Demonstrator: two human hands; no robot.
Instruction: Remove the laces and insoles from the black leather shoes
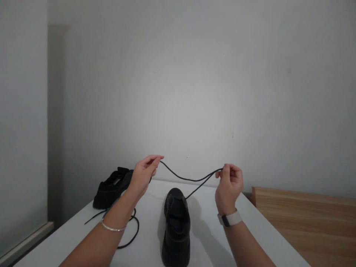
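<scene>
A black shoe (176, 231) stands on the white table, its toe pointing away from me. From its right side a black shoelace (191, 180) runs up to my right hand (229, 183), which pinches it between thumb and fingers. The lace then sags across above the shoe to my left hand (145, 172), raised at the left and pinching it between thumb and fingertips. Both hands are in the air, apart from the shoe.
Another black shoe (111, 189) sits at the table's back left, partly behind my left hand. A loose black lace (137, 231) lies curled near my left forearm. The white table (150, 215) reaches a grey wall; a wooden panel (300, 222) stands at the right.
</scene>
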